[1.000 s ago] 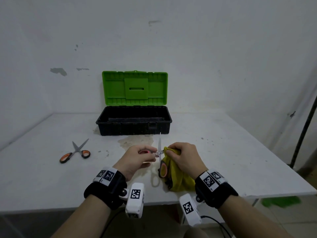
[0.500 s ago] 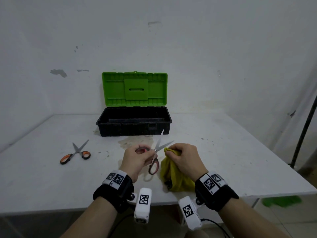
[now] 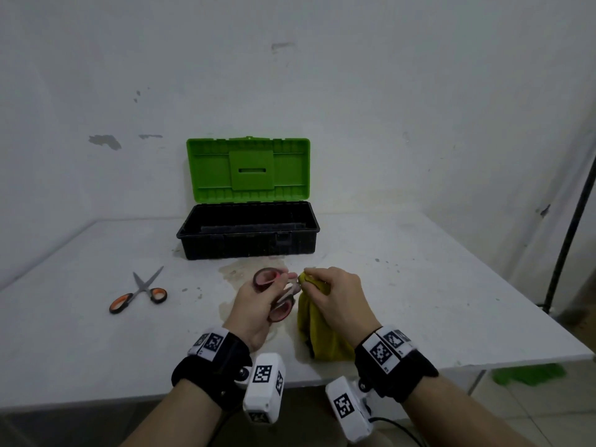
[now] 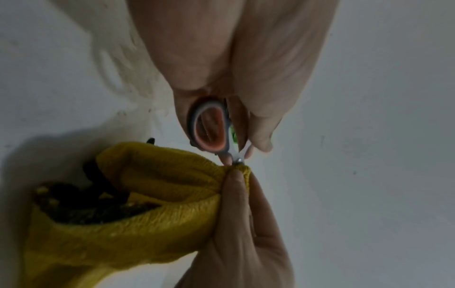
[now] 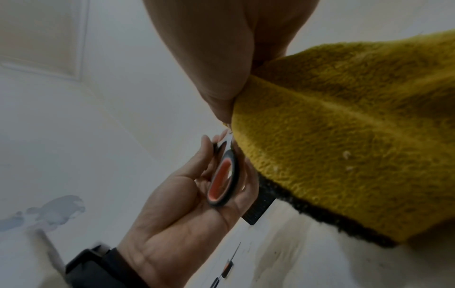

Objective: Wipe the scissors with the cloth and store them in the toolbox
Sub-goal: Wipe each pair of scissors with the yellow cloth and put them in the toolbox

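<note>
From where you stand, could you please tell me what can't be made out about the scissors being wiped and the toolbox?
- Blades of the held scissors: all views, buried in the yellow cloth pinched by the right hand; whether open or closed cannot be told.
- Upper handle loop: head view, motion-blurred in the left hand.
- Toolbox floor: head view, dark and hidden behind its front wall.
- Spare scissors: right wrist view, tiny and cut off by the bottom edge.

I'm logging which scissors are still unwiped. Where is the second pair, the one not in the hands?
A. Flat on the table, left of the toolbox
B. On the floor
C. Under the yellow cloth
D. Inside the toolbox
A: the second pair of scissors lies flat on the table, nearer than and left of the open toolbox.
</note>
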